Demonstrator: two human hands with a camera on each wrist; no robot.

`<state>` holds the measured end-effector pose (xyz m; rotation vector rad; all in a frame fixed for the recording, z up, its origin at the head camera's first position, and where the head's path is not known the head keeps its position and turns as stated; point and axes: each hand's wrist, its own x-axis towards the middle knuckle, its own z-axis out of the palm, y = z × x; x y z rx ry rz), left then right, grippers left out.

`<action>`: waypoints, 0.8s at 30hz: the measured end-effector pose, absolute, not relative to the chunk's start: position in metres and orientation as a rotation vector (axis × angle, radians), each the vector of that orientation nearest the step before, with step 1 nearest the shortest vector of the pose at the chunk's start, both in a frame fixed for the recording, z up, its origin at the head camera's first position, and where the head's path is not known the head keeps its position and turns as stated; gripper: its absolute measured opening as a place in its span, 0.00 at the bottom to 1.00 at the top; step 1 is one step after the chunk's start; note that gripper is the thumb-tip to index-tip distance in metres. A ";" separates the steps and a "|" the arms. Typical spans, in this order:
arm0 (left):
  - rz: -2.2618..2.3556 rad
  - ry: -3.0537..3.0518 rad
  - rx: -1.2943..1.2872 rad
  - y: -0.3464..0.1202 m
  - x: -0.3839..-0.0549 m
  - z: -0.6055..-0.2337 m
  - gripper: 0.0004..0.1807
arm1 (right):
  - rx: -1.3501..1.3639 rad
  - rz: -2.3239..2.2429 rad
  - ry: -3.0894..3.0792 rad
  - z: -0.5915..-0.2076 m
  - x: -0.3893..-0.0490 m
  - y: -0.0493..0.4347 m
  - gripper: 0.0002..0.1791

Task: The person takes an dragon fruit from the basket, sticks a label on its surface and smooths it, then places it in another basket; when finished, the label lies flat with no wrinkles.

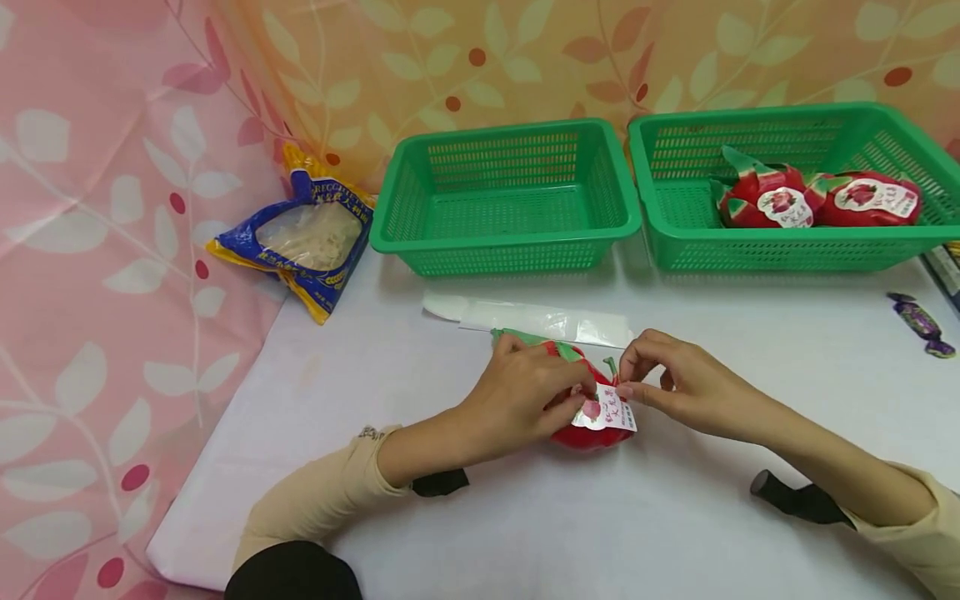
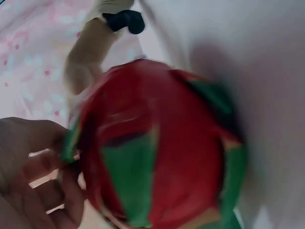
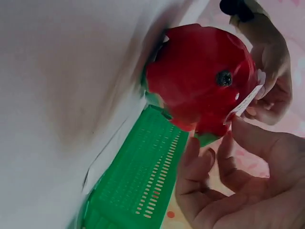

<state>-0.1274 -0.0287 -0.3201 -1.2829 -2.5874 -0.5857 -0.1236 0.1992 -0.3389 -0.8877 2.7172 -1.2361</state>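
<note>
A red dragon fruit (image 1: 581, 439) with green scales lies on the white table between the two hands. Its white label (image 1: 617, 412), with a fruit picture and writing, stands partly off the skin in the right wrist view. My left hand (image 1: 517, 392) reaches across the fruit, thumb and forefinger pinching the label's left part. From the other side my right hand (image 1: 686, 379) pinches the label's upper right corner with thumb and forefinger. In the left wrist view the fruit (image 2: 181, 157) fills the middle and hides the label.
Behind the fruit lies a flat white plastic strip (image 1: 525, 321). A green basket (image 1: 502, 242) stands at the back; beside it, another green basket (image 1: 787, 250) holds two labelled dragon fruits (image 1: 750, 208). A blue and yellow food bag (image 1: 330, 292) lies left, a purple wrapped candy (image 1: 921, 323) right.
</note>
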 end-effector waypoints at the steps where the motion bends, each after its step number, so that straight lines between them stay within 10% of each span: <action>1: -0.581 -2.560 -1.289 -0.028 -0.127 -0.322 0.02 | -0.915 -1.225 2.760 -0.339 -0.121 0.197 0.11; 24: -0.581 -2.620 -1.615 -0.049 -0.147 -0.312 0.15 | -1.218 -1.217 2.563 -0.362 -0.120 0.210 0.15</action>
